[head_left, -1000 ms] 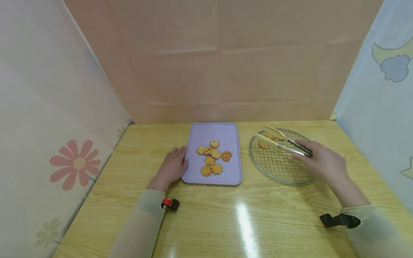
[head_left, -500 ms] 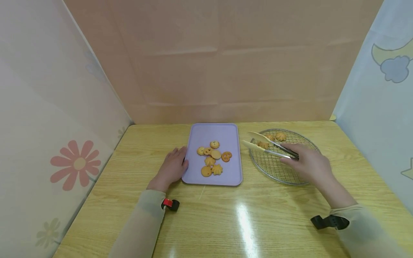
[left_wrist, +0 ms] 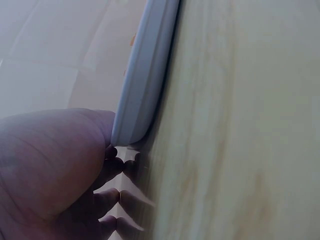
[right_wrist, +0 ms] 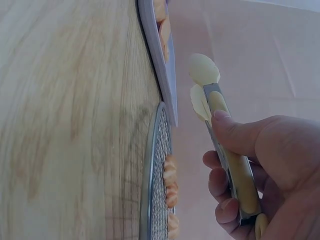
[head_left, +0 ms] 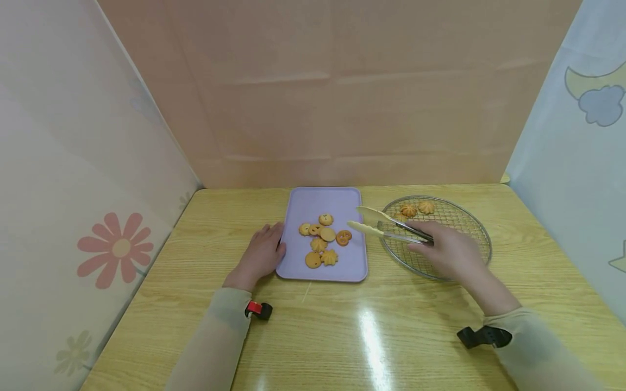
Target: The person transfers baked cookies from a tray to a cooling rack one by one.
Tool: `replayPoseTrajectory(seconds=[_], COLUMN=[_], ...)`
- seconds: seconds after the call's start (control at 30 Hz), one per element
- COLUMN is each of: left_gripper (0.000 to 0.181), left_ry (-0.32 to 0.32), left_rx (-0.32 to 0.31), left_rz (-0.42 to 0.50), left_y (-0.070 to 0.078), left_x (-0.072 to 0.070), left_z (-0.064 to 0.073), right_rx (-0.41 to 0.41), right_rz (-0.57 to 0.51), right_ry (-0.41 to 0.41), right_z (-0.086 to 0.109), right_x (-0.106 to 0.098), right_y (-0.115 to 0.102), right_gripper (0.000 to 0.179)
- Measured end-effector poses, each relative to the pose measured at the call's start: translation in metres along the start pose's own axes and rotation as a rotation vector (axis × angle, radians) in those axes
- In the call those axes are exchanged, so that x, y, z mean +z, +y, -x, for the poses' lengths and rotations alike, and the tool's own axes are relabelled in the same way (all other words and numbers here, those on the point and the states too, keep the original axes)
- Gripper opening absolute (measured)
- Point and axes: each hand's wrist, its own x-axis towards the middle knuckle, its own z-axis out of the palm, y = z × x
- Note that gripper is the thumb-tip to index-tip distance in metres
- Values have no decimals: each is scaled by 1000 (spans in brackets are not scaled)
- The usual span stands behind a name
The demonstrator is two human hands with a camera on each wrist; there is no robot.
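My right hand point(head_left: 452, 250) grips a pair of kitchen tongs point(head_left: 365, 228) with cream-coloured tips, held above the round wire rack point(head_left: 489, 244). The tips stand apart over the tray's right edge, with nothing visible between them. In the right wrist view, thumb and fingers wrap the tongs point(right_wrist: 240, 180) from both sides. My left hand point(head_left: 259, 252) lies at the left edge of the lilac tray point(head_left: 325, 200), its thumb touching the rim point(left_wrist: 142, 80). Several cookies point(head_left: 319, 244) and a pretzel-shaped cookie point(head_left: 344, 238) lie on the tray.
Swirl-shaped cookies point(head_left: 426, 207) sit at the back of the rack; the tongs partly cover one. Tray and rack stand side by side on a wooden table point(head_left: 313, 336). A brown panel point(head_left: 332, 108) rises behind, with patterned walls at both sides.
My right hand has moved left with the tongs, from over the rack to the tray's right edge. The rack's back cookies are now more exposed. My left hand has stayed at the tray.
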Motion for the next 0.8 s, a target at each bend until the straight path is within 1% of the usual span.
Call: replayPoseTrajectory(seconds=[0.37, 0.6, 0.8], left_gripper=[61, 61, 61], left_ry=[3, 1, 5], left_rx=[7, 4, 7], left_rz=[-4, 1, 4], left_y=[-2, -1, -1], left_x=[1, 0, 0], left_z=[-1, 0, 1], right_rx=[-55, -98, -108], right_rz=[-20, -16, -12], right_ry=[-3, -8, -28], right_z=[-3, -5, -9], right_x=[10, 17, 23], right_y=[-19, -26, -32], right_gripper=[54, 53, 52])
